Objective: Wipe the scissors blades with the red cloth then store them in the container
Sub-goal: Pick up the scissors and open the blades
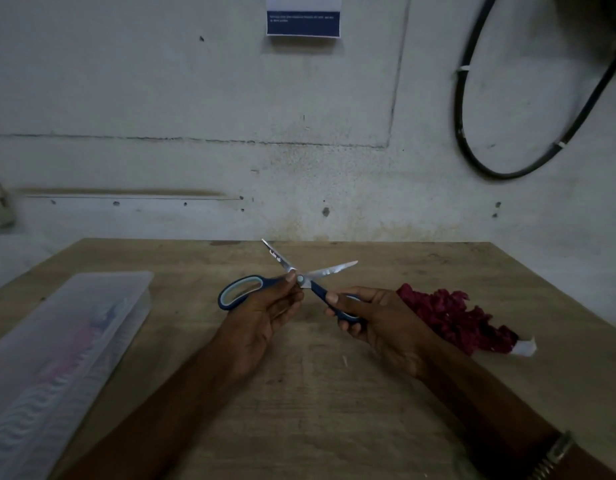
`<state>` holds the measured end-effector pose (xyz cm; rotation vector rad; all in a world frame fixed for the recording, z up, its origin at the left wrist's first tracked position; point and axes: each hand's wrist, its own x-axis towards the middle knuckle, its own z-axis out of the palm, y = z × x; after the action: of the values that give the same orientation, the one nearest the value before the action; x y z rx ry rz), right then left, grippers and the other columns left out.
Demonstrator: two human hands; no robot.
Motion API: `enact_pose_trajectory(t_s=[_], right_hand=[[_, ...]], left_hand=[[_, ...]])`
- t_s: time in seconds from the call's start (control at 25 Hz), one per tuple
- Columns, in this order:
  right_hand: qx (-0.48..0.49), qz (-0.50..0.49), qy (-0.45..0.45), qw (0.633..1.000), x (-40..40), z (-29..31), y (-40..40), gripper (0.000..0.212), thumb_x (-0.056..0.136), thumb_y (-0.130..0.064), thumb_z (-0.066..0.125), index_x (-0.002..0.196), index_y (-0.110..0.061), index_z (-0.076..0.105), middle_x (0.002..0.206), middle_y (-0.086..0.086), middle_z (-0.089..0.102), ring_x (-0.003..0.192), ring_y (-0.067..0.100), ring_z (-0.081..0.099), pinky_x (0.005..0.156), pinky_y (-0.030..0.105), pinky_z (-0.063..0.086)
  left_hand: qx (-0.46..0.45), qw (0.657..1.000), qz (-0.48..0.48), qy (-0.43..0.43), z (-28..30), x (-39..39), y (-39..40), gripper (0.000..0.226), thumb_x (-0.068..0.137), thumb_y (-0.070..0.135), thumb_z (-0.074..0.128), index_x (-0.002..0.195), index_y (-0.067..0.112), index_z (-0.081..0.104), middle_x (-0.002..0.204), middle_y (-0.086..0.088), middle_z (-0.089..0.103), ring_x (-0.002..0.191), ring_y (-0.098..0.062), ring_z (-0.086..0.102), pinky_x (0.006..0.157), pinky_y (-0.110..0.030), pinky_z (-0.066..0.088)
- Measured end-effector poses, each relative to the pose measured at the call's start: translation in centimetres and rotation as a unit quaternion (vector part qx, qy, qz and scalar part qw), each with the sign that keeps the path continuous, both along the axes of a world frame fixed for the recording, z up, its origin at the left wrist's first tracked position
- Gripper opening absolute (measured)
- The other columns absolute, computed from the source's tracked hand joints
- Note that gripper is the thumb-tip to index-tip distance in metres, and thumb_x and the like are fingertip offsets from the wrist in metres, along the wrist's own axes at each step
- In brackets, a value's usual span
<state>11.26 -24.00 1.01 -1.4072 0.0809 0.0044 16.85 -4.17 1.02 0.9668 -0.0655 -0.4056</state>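
Note:
Blue-handled scissors (301, 278) hang above the middle of the wooden table (317, 393), blades spread wide and pointing away from me. My left hand (265, 310) grips the large left handle loop, thumb close to the pivot. My right hand (372, 317) grips the smaller right handle. The red cloth (452, 317) lies crumpled on the table just right of my right hand, touched by neither hand. A long translucent plastic container (67, 344) with its lid on sits along the table's left side.
A grey wall rises right behind the table's far edge. A black cable loop (473, 133) hangs on the wall at the upper right, and a paper notice (303, 19) is stuck at the top centre. A white scrap (523, 348) lies by the cloth's near end.

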Motion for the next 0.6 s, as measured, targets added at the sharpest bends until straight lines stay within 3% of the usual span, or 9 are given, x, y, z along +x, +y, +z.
enact_pose_trajectory(t_s=[0.12,0.24,0.28,0.4,0.44,0.52,0.6], right_hand=[[-0.058,0.018,-0.009,0.998,-0.4,1.1,0.0,0.032,0.081,-0.029,0.079,0.106,-0.009,0.08,0.095,0.009,0.077,0.071,0.017,0.067,0.061,0.023,0.052],[-0.242,-0.086,-0.037,0.966,-0.9,3.3,-2.9,0.035,0.081,-0.05,0.075,0.1,-0.021,0.08,0.091,0.001,0.079,0.08,0.019,0.075,0.069,0.033,0.062],[-0.328,-0.151,-0.053,0.931,-1.0,3.9,-4.8,0.034,0.082,-0.054,0.075,0.097,-0.024,0.08,0.087,-0.001,0.079,0.076,0.017,0.075,0.067,0.034,0.062],[-0.57,-0.294,-0.082,0.763,-1.2,3.9,-10.4,0.035,0.082,-0.059,0.075,0.097,-0.027,0.079,0.092,-0.007,0.077,0.074,0.003,0.069,0.069,0.028,0.056],[-0.579,-0.293,-0.071,0.757,-1.0,3.6,-11.4,0.038,0.081,-0.06,0.075,0.098,-0.026,0.079,0.094,-0.007,0.077,0.076,0.002,0.067,0.069,0.026,0.054],[-0.573,-0.222,-0.012,0.789,-0.3,2.7,-11.4,0.046,0.078,-0.063,0.076,0.106,-0.027,0.077,0.102,-0.009,0.073,0.086,0.005,0.065,0.076,0.027,0.054],[-0.658,-0.125,0.058,0.74,0.6,1.5,-10.8,0.052,0.076,-0.066,0.075,0.115,-0.033,0.071,0.107,-0.01,0.066,0.104,0.013,0.061,0.096,0.043,0.05]], left_hand=[[0.007,1.0,0.01,-0.011,0.0,0.0,-0.1,0.039,0.072,0.017,0.077,0.109,0.004,0.074,0.103,-0.008,0.079,0.09,-0.013,0.076,0.088,-0.029,0.06],[-0.005,0.999,0.03,-0.017,-0.1,0.5,0.3,0.036,0.072,0.016,0.077,0.106,0.004,0.075,0.101,-0.008,0.08,0.091,-0.013,0.075,0.088,-0.026,0.061],[0.002,0.999,0.036,-0.024,-0.3,0.7,0.5,0.037,0.071,0.017,0.077,0.107,0.005,0.074,0.104,-0.008,0.079,0.094,-0.014,0.074,0.089,-0.026,0.06],[0.047,0.997,0.052,-0.044,-0.9,0.9,0.5,0.049,0.067,0.021,0.081,0.112,0.004,0.074,0.111,-0.01,0.078,0.102,-0.018,0.074,0.092,-0.029,0.06],[0.069,0.995,0.054,-0.055,-1.1,0.9,0.4,0.053,0.066,0.022,0.083,0.115,0.003,0.073,0.112,-0.009,0.078,0.105,-0.018,0.074,0.093,-0.03,0.058],[0.104,0.99,0.051,-0.084,-1.4,0.7,0.2,0.055,0.068,0.025,0.085,0.118,0.006,0.073,0.112,-0.005,0.079,0.106,-0.016,0.074,0.096,-0.033,0.056],[0.117,0.986,0.049,-0.103,-1.5,0.6,0.1,0.052,0.07,0.027,0.086,0.117,0.009,0.074,0.11,-0.002,0.079,0.105,-0.013,0.075,0.097,-0.033,0.055]])
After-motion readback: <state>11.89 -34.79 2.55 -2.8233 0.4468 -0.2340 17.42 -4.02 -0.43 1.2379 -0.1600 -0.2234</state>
